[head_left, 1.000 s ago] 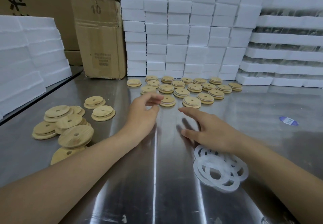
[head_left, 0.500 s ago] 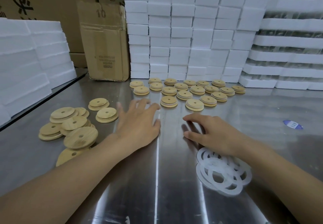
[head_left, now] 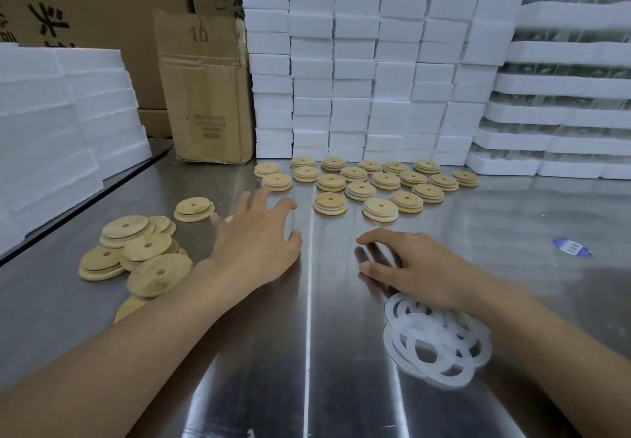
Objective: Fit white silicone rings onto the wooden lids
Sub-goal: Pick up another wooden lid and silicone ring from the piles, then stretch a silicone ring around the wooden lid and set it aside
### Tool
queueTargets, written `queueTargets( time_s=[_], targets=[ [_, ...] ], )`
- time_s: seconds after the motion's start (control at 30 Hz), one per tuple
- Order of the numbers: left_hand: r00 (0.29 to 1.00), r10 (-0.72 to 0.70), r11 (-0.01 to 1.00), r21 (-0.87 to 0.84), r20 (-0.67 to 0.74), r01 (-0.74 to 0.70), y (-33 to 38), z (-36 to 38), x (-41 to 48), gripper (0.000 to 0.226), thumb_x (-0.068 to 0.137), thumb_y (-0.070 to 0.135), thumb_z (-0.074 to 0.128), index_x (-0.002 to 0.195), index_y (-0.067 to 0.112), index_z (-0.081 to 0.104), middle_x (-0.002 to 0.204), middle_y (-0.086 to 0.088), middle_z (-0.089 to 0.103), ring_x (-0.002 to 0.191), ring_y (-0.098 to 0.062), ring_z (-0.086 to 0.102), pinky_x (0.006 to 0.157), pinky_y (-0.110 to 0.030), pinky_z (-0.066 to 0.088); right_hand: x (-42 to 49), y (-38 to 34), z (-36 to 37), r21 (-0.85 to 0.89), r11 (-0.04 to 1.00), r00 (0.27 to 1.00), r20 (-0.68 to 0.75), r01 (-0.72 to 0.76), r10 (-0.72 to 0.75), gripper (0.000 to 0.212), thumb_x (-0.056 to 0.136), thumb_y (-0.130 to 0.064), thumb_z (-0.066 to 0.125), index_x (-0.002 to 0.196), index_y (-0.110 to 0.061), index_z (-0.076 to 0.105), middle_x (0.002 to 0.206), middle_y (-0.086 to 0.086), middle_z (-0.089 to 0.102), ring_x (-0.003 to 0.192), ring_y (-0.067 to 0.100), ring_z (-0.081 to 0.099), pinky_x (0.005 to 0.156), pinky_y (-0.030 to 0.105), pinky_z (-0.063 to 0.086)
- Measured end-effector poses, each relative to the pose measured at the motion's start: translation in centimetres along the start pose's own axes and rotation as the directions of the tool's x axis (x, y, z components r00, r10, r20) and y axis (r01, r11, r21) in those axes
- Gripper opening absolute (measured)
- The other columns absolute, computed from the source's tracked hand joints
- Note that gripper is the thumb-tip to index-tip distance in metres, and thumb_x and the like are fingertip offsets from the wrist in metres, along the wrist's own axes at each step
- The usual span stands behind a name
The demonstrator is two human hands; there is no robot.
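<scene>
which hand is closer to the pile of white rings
Right. The right hand sits just beyond the ring pile, wrist over its edge; the left hand is far left, by the loose lids.

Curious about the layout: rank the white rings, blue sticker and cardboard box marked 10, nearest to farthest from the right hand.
From the right hand:
1. pile of white silicone rings, just under the wrist.
2. blue sticker, out to the right.
3. cardboard box, far back left.
</scene>
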State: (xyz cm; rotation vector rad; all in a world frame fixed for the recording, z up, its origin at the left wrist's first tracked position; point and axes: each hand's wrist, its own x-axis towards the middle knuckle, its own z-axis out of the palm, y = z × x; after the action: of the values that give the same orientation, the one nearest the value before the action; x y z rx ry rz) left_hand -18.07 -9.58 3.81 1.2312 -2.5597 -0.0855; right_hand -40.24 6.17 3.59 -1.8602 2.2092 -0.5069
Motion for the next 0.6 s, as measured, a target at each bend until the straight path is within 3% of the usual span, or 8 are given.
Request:
queueTargets(
  time_s=[0.1, 0.23, 0.3, 0.4, 0.47, 0.53, 0.6],
  targets=[
    [0.996, 0.072, 0.997, -0.031, 0.054, -0.071, -0.5, 0.2, 0.0, 0.048, 0.107, 0.05, 0.05, 0.153, 0.04, 0.045, 0.17, 0.002, 0.028, 0.157, -0.024, 0.029, 0.117, -0.054, 0.041, 0.0, -0.1, 0.0, -0.004, 1.0, 1.0, 0.006, 0.002, -0.002, 0.046, 0.1, -0.06, 0.057, 0.144, -0.05, 0.048, 0.121, -0.025, 0.053, 0.103, 0.001, 0.053, 0.089, 0.026, 0.042],
    [0.984, 0.142, 0.976, -0.151, -0.112, -0.158, -0.2, -0.2, 0.2, 0.039, 0.102, 0.047, 0.057, 0.141, 0.042, 0.057, 0.156, 0.015, 0.042, 0.144, -0.012, 0.039, 0.096, -0.036, 0.044, -0.2, -0.3, -0.4, -0.008, 1.0, 0.999, 0.027, 0.024, -0.024, 0.041, 0.101, -0.058, 0.058, 0.141, -0.048, 0.052, 0.111, -0.034, 0.052, 0.09, -0.011, 0.052, 0.079, 0.015, 0.039],
    [0.986, 0.154, 0.978, -0.134, -0.067, -0.162, 0.2, 0.0, 0.1, 0.04, 0.101, 0.056, 0.056, 0.14, 0.045, 0.058, 0.152, 0.016, 0.047, 0.141, -0.012, 0.043, 0.095, -0.036, 0.043, -0.4, -0.2, -1.0, -0.008, 0.999, 0.997, 0.053, 0.05, -0.049, 0.035, 0.101, -0.055, 0.061, 0.135, -0.048, 0.058, 0.117, -0.034, 0.058, 0.1, -0.011, 0.055, 0.087, 0.017, 0.044],
    [0.99, 0.136, 0.975, -0.173, -0.025, -0.138, 0.3, 0.4, -0.1, 0.035, 0.102, 0.059, 0.054, 0.133, 0.045, 0.063, 0.133, 0.017, 0.064, 0.124, -0.014, 0.059, 0.085, -0.036, 0.045, -0.5, 0.1, -2.8, 0.064, 0.995, 0.992, 0.09, 0.08, -0.086, 0.012, 0.099, -0.047, 0.067, 0.109, -0.047, 0.074, 0.123, -0.032, 0.067, 0.116, -0.002, 0.061, 0.099, 0.027, 0.051],
    [0.991, 0.126, 0.975, -0.179, -0.042, -0.132, 0.5, 0.2, -0.2, 0.034, 0.1, 0.062, 0.055, 0.128, 0.045, 0.065, 0.122, 0.018, 0.069, 0.115, -0.014, 0.063, 0.082, -0.036, 0.048, -0.6, 0.4, -3.8, 0.143, 0.988, 0.983, 0.162, 0.064, -0.087, 0.008, 0.097, -0.044, 0.072, 0.097, -0.041, 0.079, 0.127, -0.033, 0.067, 0.121, -0.01, 0.058, 0.106, 0.029, 0.046],
    [0.989, 0.143, 0.975, -0.163, -0.049, -0.149, 0.9, 0.2, -0.5, 0.041, 0.095, 0.069, 0.056, 0.127, 0.046, 0.064, 0.12, 0.019, 0.069, 0.113, -0.013, 0.063, 0.087, -0.039, 0.052, -0.9, 0.5, -4.6, 0.199, 0.98, 0.962, 0.262, 0.023, -0.076, 0.008, 0.093, -0.045, 0.077, 0.097, -0.039, 0.081, 0.137, -0.033, 0.059, 0.129, -0.017, 0.049, 0.112, 0.028, 0.036],
    [0.984, 0.167, 0.968, -0.179, -0.06, -0.175, 1.3, 0.4, -0.8, 0.045, 0.091, 0.072, 0.06, 0.128, 0.046, 0.063, 0.122, 0.018, 0.069, 0.114, -0.012, 0.063, 0.09, -0.038, 0.054, -1.2, 0.5, -4.9, 0.189, 0.982, 0.941, 0.329, 0.015, -0.077, 0.013, 0.088, -0.045, 0.082, 0.1, -0.039, 0.081, 0.144, -0.034, 0.05, 0.137, -0.01, 0.043, 0.113, 0.03, 0.034]
  ],
)
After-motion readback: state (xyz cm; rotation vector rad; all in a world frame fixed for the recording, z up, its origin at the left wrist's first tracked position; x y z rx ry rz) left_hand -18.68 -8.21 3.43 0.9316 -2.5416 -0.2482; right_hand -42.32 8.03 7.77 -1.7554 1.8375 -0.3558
